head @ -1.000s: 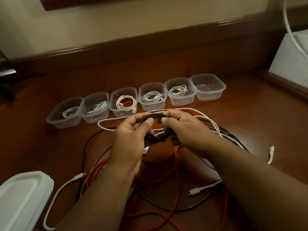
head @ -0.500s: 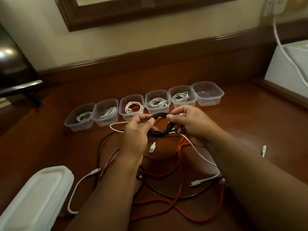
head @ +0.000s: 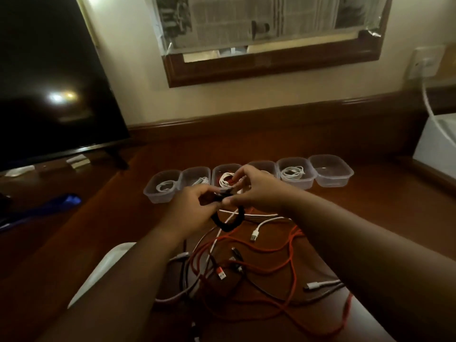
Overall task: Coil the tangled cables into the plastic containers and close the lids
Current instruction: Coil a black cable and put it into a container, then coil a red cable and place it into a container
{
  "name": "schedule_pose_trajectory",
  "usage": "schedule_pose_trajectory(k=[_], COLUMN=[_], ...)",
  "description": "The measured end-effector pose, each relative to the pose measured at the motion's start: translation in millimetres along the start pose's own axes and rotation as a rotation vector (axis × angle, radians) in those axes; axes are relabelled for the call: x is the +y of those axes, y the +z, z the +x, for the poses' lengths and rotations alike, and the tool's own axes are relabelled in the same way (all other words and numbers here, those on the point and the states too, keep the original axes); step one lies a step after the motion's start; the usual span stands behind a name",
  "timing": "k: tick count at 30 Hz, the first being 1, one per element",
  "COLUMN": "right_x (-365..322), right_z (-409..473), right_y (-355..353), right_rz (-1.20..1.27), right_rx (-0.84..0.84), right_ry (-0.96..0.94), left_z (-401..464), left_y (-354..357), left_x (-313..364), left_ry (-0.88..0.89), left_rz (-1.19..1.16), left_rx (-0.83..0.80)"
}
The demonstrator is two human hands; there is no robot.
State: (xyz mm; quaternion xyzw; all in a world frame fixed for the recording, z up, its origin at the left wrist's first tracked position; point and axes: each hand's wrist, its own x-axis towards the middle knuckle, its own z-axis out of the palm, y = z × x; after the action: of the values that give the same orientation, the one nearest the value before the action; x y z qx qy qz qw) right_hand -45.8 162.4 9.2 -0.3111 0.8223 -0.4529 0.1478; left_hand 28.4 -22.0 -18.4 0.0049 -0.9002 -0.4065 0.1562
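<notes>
both hands pinching the black coil (head: 228,222) up top — left hand (head: 195,209), right hand (head: 256,191) — it hangs over the cable tangle (head: 246,267), tubs (head: 330,174) behind.

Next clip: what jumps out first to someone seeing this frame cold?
Both hands, left hand and right hand, meet mid-frame gripping a coiled black cable. Below them sprawls a tangle of red cables on the wooden table; behind runs a row of clear containers, most holding coiled cables.
</notes>
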Motion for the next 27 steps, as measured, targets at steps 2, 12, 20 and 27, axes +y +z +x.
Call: schedule_pose_trajectory(k=[2,12,20,27], right_x=[-1.3,56.1,98.0,98.8], right_z=[9.8,55.8,67.8,67.9], right_y=[15.1,78.8,94.1,94.4], right_rz=[-0.031,-0.861,-0.880,-0.851], right_rx=[0.001,-0.255,-0.246,-0.237], right_ry=[-0.004,-0.131,-0.203,-0.207], left_z=[10.1,77.7,133.9,154.3], left_y=[-16.1,-62.5,-63.8,-76.2], left_x=[-24.3,-122.5,-153.6,-178.3], left_ry=[-0.125,-0.465,-0.380,-0.555], left_rz=[-0.083,-0.081,0.494,0.643], left_rx=[0.151,0.493,0.460,0.218])
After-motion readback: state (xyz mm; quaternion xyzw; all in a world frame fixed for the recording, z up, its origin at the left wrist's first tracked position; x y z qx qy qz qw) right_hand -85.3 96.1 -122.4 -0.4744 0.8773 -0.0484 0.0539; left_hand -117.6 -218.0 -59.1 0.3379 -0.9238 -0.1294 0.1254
